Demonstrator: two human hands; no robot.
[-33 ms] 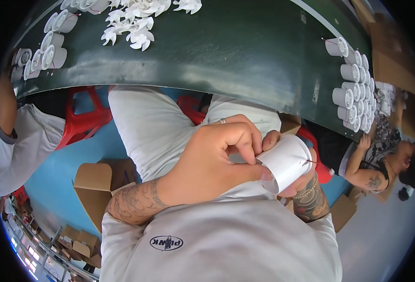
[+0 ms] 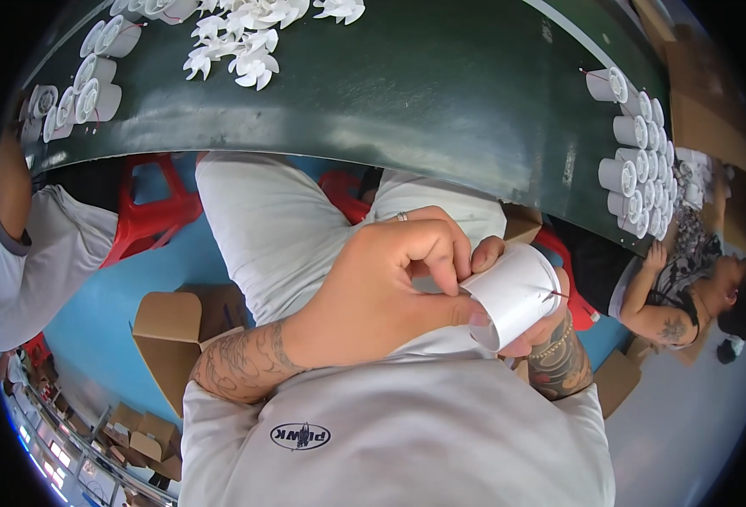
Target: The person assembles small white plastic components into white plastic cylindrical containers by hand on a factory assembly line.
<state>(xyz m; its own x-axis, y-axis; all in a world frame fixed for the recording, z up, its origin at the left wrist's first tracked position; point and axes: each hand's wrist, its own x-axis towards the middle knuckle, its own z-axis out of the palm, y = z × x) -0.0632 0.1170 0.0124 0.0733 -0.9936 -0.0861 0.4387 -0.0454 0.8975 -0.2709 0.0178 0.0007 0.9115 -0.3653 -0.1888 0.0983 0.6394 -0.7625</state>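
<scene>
In front of my chest I hold a short white cylindrical housing (image 2: 521,291), tilted, its open end toward my left hand. A thin dark-red wire (image 2: 556,295) sticks out of its far side. My right hand (image 2: 550,325) is wrapped round the housing from behind and below, so most of its fingers are hidden. At the open rim, my left hand (image 2: 390,275) is closed, with the thumb at the lower edge and the curled fingers at the upper edge. Whether anything small sits between those fingers is hidden.
On the dark green table (image 2: 440,93) lies a pile of white fan blades (image 2: 250,42). Similar white housings stand at the left (image 2: 98,101) and right (image 2: 635,169). A co-worker (image 2: 677,304) sits at the right, another person (image 2: 47,253) at the left. An open cardboard box (image 2: 167,319) stands beside me.
</scene>
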